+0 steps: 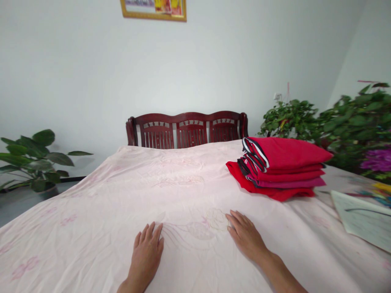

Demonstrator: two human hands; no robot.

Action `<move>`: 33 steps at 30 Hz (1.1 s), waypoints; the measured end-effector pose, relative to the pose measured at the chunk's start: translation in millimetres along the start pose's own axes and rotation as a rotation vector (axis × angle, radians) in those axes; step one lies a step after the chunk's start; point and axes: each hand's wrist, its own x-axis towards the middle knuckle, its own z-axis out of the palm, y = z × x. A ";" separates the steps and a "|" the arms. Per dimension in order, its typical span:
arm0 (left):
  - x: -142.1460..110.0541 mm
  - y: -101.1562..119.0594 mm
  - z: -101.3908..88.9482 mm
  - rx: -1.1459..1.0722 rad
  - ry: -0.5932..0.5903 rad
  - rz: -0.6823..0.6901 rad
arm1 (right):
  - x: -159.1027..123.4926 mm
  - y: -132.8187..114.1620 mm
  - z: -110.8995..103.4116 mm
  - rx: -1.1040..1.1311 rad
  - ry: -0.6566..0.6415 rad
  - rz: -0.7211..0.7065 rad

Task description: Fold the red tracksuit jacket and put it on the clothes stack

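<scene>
A pale pink cloth (180, 195) with faint flower patterns covers the broad surface before me. My left hand (146, 249) rests palm down on it, fingers stretched out and holding nothing. To the right, my right hand (246, 236) also lies flat on the cloth, its fingertips near a stitched flower outline. Beyond the right hand sits a stack of folded clothes (284, 171), mostly red, with one magenta layer and black-and-white trim along the left folds. Both hands are apart from the stack.
A dark red wooden bench back (191, 129) stands behind the far edge, against the wall. Leafy plants rise at the left (36, 162) and right (290, 118). A pale sheet (360, 215) lies at the right. A gold-framed picture (154, 15) hangs above.
</scene>
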 end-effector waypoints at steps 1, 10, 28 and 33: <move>-0.1 -0.3 0.3 0.000 0.002 0.000 | 0.0 0.2 0.5 -0.001 0.000 0.002; -0.2 -1.1 0.7 0.003 0.000 0.002 | -0.6 2.4 3.8 -0.006 0.020 -0.005; 2.9 -7.7 13.6 -0.013 -0.002 0.004 | 20.6 28.2 -39.2 1.155 0.469 0.642; 2.3 -5.3 12.6 0.016 -0.010 -0.003 | 61.8 91.5 -95.9 1.401 0.878 0.890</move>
